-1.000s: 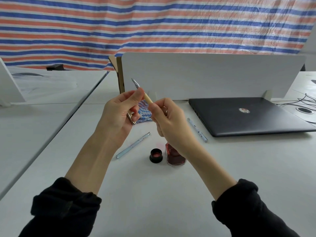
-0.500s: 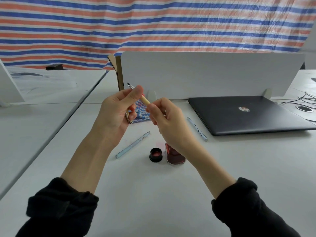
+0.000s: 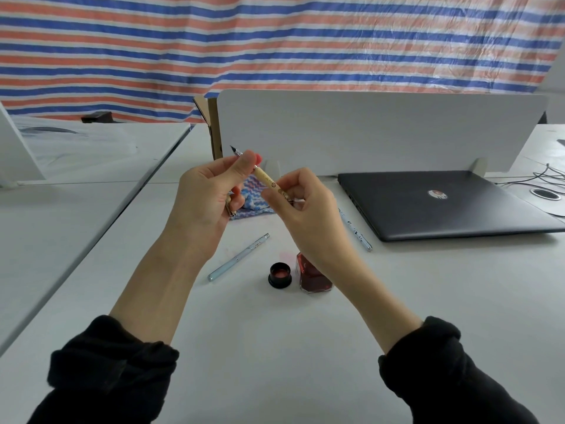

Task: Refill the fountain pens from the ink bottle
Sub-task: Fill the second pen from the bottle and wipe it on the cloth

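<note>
- My left hand (image 3: 211, 191) was raised above the table (image 3: 275, 347), thumb and fingers pinched on the front section of the cream fountain pen (image 3: 269, 182), nib pointing up and to the far left. I judged this kept any wet ink away from the table and my sleeves.
- A second, metallic piece was tucked low in that same palm; likely the pen's cap, though I could not tell for certain.
- A pale blue pen (image 3: 238, 257) lay flat on the table, near and just right of my left wrist, angled toward the far right, untouched.
- A striped cloth (image 3: 253, 203) lay beyond the hands, partly hidden by them, presumably for wiping.
- The bottle cap (image 3: 279, 275) sat upturned on the table, just left of the ink bottle (image 3: 312, 276) and apart from it.
- The ink bottle stood upright and open, directly under my right wrist. I judged a careless drop of that arm could tip it.
- My right hand (image 3: 305, 209) was closed on the barrel end of the cream pen, fingertips curled, a hold suited to twisting the barrel on or off.
- A speckled pen (image 3: 356, 231) lay beyond the right hand, near the closed laptop (image 3: 443, 203).
- The laptop was well clear of the bottle at far right.
</note>
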`<state>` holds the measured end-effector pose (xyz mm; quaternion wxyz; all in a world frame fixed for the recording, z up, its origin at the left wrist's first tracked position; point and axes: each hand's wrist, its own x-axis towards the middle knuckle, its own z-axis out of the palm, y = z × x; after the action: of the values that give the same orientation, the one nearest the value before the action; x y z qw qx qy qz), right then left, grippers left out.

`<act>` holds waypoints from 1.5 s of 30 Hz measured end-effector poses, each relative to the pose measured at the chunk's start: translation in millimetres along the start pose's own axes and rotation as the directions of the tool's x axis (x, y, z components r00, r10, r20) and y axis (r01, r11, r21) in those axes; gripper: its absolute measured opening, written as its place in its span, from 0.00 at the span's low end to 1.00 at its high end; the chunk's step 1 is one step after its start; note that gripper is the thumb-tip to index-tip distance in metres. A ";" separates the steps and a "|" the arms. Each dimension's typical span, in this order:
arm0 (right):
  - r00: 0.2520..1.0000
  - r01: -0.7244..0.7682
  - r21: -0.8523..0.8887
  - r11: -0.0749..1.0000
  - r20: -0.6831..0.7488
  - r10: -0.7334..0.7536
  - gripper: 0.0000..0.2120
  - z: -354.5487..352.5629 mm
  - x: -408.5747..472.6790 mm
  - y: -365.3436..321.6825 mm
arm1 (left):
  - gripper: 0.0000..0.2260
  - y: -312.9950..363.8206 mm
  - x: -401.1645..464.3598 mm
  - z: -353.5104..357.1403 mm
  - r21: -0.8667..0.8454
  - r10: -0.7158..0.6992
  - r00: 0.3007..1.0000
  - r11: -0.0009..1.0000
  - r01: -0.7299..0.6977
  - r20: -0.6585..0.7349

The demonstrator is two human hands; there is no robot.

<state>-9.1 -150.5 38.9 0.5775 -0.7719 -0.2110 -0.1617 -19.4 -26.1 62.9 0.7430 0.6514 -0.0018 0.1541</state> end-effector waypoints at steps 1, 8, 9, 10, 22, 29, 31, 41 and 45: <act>1.000 0.012 0.009 1.000 -0.010 -0.012 0.10 -0.8 -0.2 -1.1 | 0.12 0.0 -0.2 -0.8 0.005 0.000 1.000 1.000 0.000 0.011; 0.988 -0.123 0.233 0.965 0.123 0.096 0.10 -5.1 0.8 -2.2 | 0.10 -1.6 -0.1 -3.0 0.038 0.040 0.996 0.998 -0.043 0.075; 0.980 -0.161 0.283 0.946 0.162 0.118 0.10 -5.7 1.3 -2.1 | 0.10 -1.6 0.3 -3.2 0.032 0.041 0.996 0.999 -0.044 0.078; 0.970 -0.204 0.330 0.922 0.198 0.143 0.10 -6.7 2.0 -2.0 | 0.10 -2.0 0.7 -3.7 0.022 0.039 0.996 0.999 -0.041 0.082; 0.964 -0.261 0.440 0.859 0.083 0.251 0.08 -30.1 16.8 7.7 | 0.26 -7.2 9.7 -17.1 0.269 -0.179 0.960 0.956 0.118 0.217; 0.946 -0.292 0.577 0.763 0.057 0.319 0.08 -49.8 24.7 9.2 | 0.21 -18.9 13.0 -19.8 0.647 -0.175 0.973 0.761 0.036 0.151; 0.935 -0.310 0.627 0.715 0.065 0.349 0.09 -51.4 25.2 10.3 | 0.14 -19.5 13.3 -21.1 0.703 -0.162 0.973 0.711 -0.002 0.166; 0.927 -0.352 0.553 0.755 0.095 0.364 0.11 -33.0 18.5 8.8 | 0.08 -20.2 8.7 -11.9 0.772 -0.189 0.939 0.626 -0.111 0.288; 0.931 -0.348 0.497 0.795 0.084 0.355 0.11 -28.9 16.2 5.8 | 0.12 -20.4 6.2 -6.6 0.786 -0.208 0.934 0.608 -0.109 0.290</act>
<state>7.6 -177.4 50.2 0.7799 -0.6187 -0.0948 0.0037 -10.0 -20.5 43.4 0.3691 0.9281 -0.0481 -0.0013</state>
